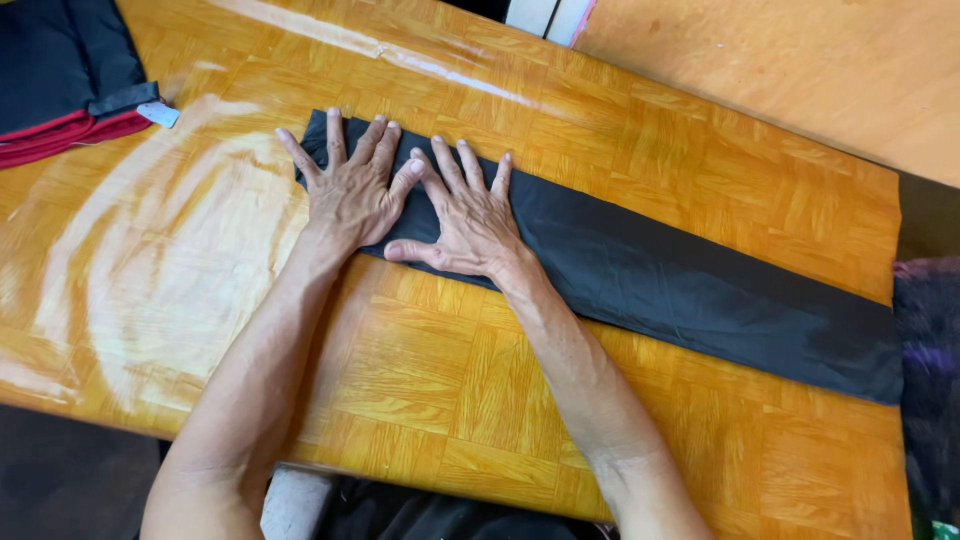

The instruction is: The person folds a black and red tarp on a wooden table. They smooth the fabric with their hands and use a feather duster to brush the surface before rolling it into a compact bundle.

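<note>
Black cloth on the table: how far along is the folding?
Done: the black cloth already lies as one long narrow flat strip across the wooden table. In hand: left hand and right hand press flat, fingers spread, on its left end. Left: the strip's length is not folded over itself. A black-and-red folded garment lies at the far left corner.

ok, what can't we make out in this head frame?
- Black cloth: the left hand and right hand cover part of its left end; its right end merges with dark fabric at the table's edge.
- Black and red garment: cut off by the frame's top-left corner.
- White tag: too small to read.
</note>
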